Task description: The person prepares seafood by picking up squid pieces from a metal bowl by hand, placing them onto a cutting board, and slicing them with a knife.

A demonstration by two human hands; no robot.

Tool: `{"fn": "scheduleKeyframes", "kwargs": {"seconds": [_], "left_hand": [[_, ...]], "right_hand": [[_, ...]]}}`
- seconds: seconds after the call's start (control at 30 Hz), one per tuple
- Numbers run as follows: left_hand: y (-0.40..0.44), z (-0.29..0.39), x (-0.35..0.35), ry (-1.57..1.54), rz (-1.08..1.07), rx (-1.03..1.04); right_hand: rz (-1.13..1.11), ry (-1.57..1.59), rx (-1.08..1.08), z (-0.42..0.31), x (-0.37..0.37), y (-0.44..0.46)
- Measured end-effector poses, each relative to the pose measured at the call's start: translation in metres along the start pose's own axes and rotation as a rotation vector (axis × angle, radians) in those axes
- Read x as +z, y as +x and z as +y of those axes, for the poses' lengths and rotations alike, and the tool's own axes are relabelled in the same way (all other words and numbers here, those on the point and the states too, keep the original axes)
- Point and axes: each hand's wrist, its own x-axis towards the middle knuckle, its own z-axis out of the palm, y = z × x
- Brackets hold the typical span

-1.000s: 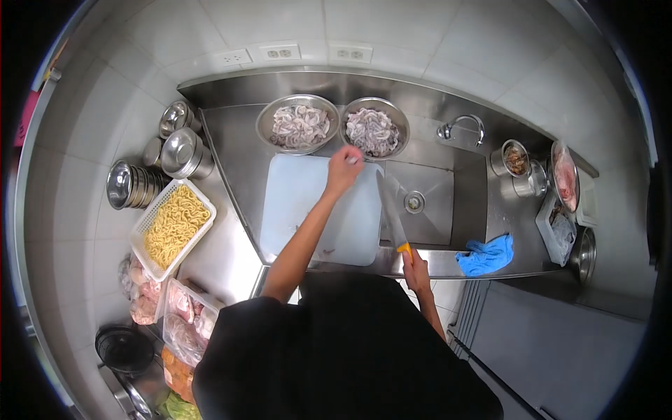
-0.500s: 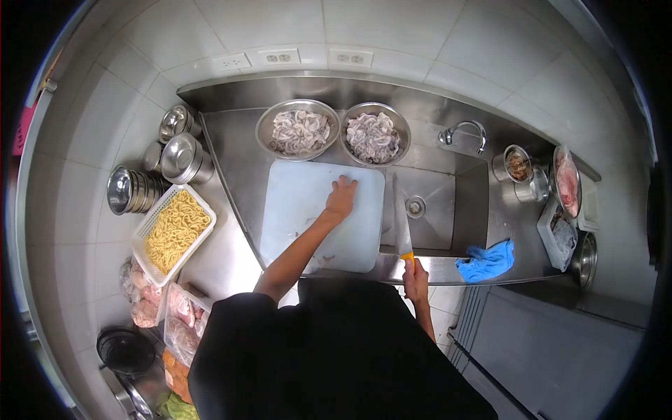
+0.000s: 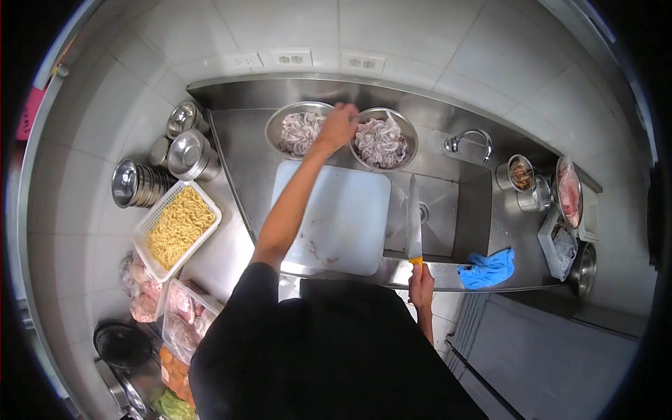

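Note:
My left hand (image 3: 339, 126) is over the gap between two steel bowls, its fingers partly visible and apart, with nothing visible in them. Under its left side, the left bowl (image 3: 270, 142) holds pale, wet strips that look like cut squid (image 3: 297, 134). More of the same squid fills the right bowl (image 3: 416, 148), just right of the hand. Below the forearm lies a white cutting board (image 3: 350, 217) with a few small scraps on it. My right hand (image 3: 421, 285) grips a large knife (image 3: 414, 224) by its yellow handle, blade pointing away over the sink's left side.
The sink (image 3: 439, 210) lies right of the board, with a faucet (image 3: 470, 142) behind it. A blue cloth (image 3: 486, 269) rests on the front edge. At left stand a basket of yellow noodles (image 3: 180, 227), stacked steel bowls (image 3: 190, 155) and bagged meat (image 3: 183, 322).
My left hand has left the cutting board and moved forward to the bowls. My right hand keeps hold of the knife, whose blade looks more upright. The view has shifted slightly.

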Motion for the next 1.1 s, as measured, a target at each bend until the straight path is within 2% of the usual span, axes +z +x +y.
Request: {"fn": "scheduleKeyframes", "kwargs": {"seconds": [0.03, 0.1, 0.17, 0.23, 0.3, 0.37, 0.47, 0.57, 0.67, 0.77, 0.97, 1.1], "left_hand": [[-0.001, -0.035, -0.005, 0.237, -0.043, -0.055], [-0.018, -0.067, -0.028, 0.579, -0.276, -0.446], [-0.04, -0.106, -0.031, 0.74, -0.389, -0.569], [-0.044, -0.165, -0.022, 0.589, -0.335, -0.446], [-0.042, -0.182, -0.032, 0.471, -0.375, -0.35], [-0.029, -0.162, -0.061, 0.386, -0.493, -0.278], [-0.004, -0.162, -0.086, 0.416, -0.553, -0.189], [0.004, -0.108, -0.133, 0.3, -0.557, -0.127], [0.018, -0.063, -0.168, -0.029, -0.695, -0.333], [0.026, -0.065, -0.18, -0.237, -0.602, -0.26], [0.038, -0.056, -0.197, -0.244, -0.484, -0.17], [0.039, -0.024, -0.206, -0.175, -0.405, -0.169]], "right_hand": [[0.012, -0.026, -0.01, -0.001, 0.0, -0.001], [0.005, -0.002, 0.018, -0.004, -0.001, -0.006], [-0.004, 0.002, 0.019, -0.008, -0.001, -0.008], [-0.015, -0.011, 0.001, -0.01, 0.0, -0.01], [-0.044, -0.013, 0.003, -0.015, 0.004, -0.011], [-0.059, -0.047, -0.009, -0.017, 0.003, -0.01], [-0.063, -0.124, -0.055, -0.018, 0.005, -0.007], [-0.046, -0.165, -0.132, -0.009, 0.008, -0.002], [-0.031, -0.166, -0.187, -0.01, 0.01, 0.003], [-0.032, -0.155, -0.192, -0.013, 0.01, 0.004], [-0.054, -0.128, -0.152, -0.018, 0.01, -0.003], [-0.061, -0.125, -0.163, -0.014, 0.011, -0.004]]}}
